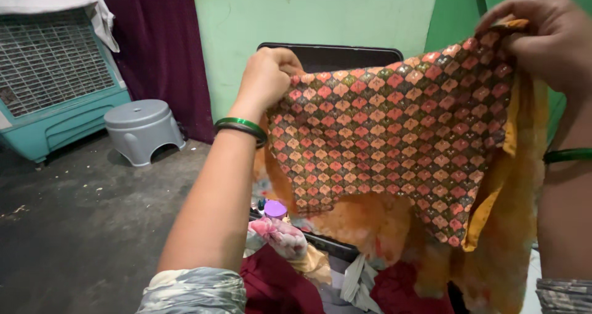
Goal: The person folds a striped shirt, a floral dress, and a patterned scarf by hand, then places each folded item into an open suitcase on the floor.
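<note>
Fingers of left hand (266, 75) and right hand (546, 40) pinch patterned cloth (394, 129) corners, held up.

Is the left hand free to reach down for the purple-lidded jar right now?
Probably not: the left hand is gripping the patterned cloth, as is the right hand. The purple-lidded jar sits uncovered below the left forearm.

The patterned cloth (394, 123) hides most of the dark open case (333, 55) behind it.
</note>
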